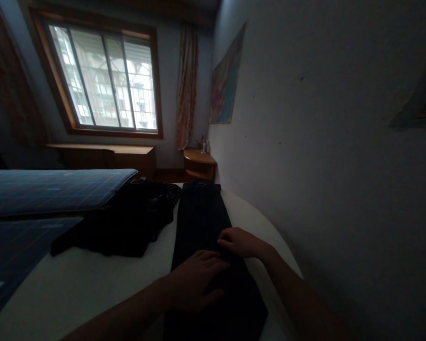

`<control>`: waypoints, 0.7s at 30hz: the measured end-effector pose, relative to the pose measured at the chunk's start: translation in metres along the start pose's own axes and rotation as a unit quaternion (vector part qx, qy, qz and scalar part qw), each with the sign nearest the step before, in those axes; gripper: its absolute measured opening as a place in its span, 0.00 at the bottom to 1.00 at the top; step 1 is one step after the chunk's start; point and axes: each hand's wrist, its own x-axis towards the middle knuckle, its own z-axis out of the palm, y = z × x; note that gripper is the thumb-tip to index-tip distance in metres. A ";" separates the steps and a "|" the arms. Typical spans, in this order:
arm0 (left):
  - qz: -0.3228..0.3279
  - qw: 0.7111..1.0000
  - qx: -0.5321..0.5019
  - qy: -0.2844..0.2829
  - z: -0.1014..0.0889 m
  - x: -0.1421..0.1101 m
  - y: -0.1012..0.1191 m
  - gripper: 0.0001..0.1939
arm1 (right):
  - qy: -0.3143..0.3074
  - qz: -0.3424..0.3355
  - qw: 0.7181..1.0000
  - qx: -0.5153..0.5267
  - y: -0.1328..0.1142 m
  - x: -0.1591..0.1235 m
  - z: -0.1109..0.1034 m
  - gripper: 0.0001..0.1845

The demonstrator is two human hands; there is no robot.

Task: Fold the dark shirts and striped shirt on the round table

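Observation:
A pair of dark trousers (203,218) lies lengthwise on a round, pale tabletop (92,289), its waistband at the far end. My left hand (198,279) rests flat on the trousers, fingers stretched out and the thumb apart. A little farther off, my right hand (244,242) touches the right edge of the cloth with slightly bent fingers. Nothing shows in its grip. Left of the trousers is a heap of black clothing (122,227), some of it striped. The dim light hides folds and seams in the dark cloth.
A bed with a blue plaid cover (57,189) borders the table on the left. Close on the right stands a white wall (323,156). Beyond the table are a small wooden corner shelf (199,156), a low wooden cabinet (128,150) and a window (106,80).

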 end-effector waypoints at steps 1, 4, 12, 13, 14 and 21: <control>-0.008 1.000 0.003 0.006 0.004 0.007 0.008 0.30 | 0.013 0.005 1.000 0.017 0.002 -0.004 0.002 0.16; -0.032 0.999 0.019 0.018 0.019 0.027 0.025 0.26 | 0.072 0.003 0.996 0.059 0.012 -0.015 0.011 0.16; -0.067 0.985 -0.100 0.120 0.027 0.032 0.031 0.11 | 0.105 -0.003 0.975 0.198 0.027 -0.031 0.010 0.25; -0.078 0.978 -0.132 0.144 0.024 0.030 0.029 0.11 | 0.088 -0.001 0.969 0.233 0.026 -0.032 0.009 0.28; -0.093 0.970 -0.156 0.165 0.020 0.028 0.026 0.10 | 0.068 0.001 0.963 0.262 0.024 -0.034 0.007 0.31; -0.128 0.941 -0.208 0.235 0.006 0.025 0.005 0.09 | -0.041 -0.035 0.969 0.241 -0.002 -0.057 -0.010 0.29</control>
